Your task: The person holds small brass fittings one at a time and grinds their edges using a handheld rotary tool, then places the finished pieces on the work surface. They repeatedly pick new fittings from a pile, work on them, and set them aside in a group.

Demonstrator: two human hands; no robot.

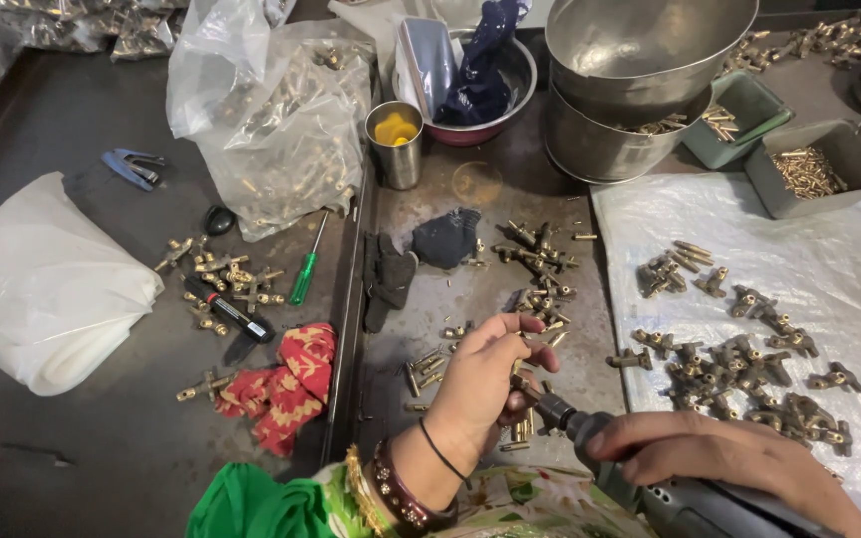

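At the far side of the bench point(102, 428), two large steel bowls point(640, 60) sit stacked, the lower one holding a few brass pieces at its rim. To their right a green plastic tray point(749, 110) and a grey plastic tray point(814, 169) each carry small brass parts. A steel cup point(397, 144) holds something yellow, and a red-rimmed bowl point(490, 95) behind it holds a dark blue cloth. A clear plastic bag point(281, 130) on the left is stuffed with brass fittings.

Loose brass fittings point(739, 359), too many to count, lie on a white woven sheet point(829, 259) at right; smaller heaps lie mid-bench and at left beside one green-handled screwdriver point(306, 269) and one red and black marker point(231, 311). A red patterned cloth point(286, 384) lies crumpled near.

The left hand point(480, 384) pinches a small brass fitting point(522, 384) between fingertips, near the bench's front edge. The right hand point(719, 458) is wrapped around a grey rotary tool point(600, 448), whose tip meets the held piece.
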